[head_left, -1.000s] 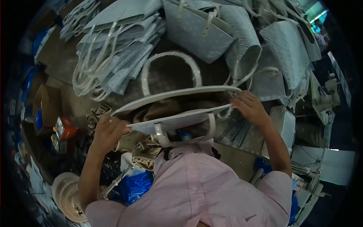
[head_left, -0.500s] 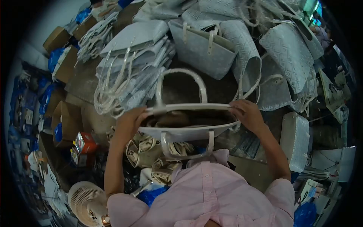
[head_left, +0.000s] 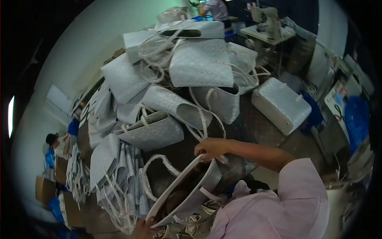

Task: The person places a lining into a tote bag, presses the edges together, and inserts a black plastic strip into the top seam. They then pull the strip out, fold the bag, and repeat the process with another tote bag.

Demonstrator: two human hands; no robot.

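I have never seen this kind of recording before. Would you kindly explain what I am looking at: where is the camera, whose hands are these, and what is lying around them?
There is no machine doing the handling here: the bare hands belong to the person wearing the camera. It sits on the head and looks forward and down, so the wearer's pink shirt shows below. The view is curved, with dark edges.

The right hand grips one end of an open, silvery-white bag. The left hand, only partly in view at the bottom, is at the other end.

On the dark table lie a pile of similar bags and a boxy silvery case. Farther back stands a sewing machine.
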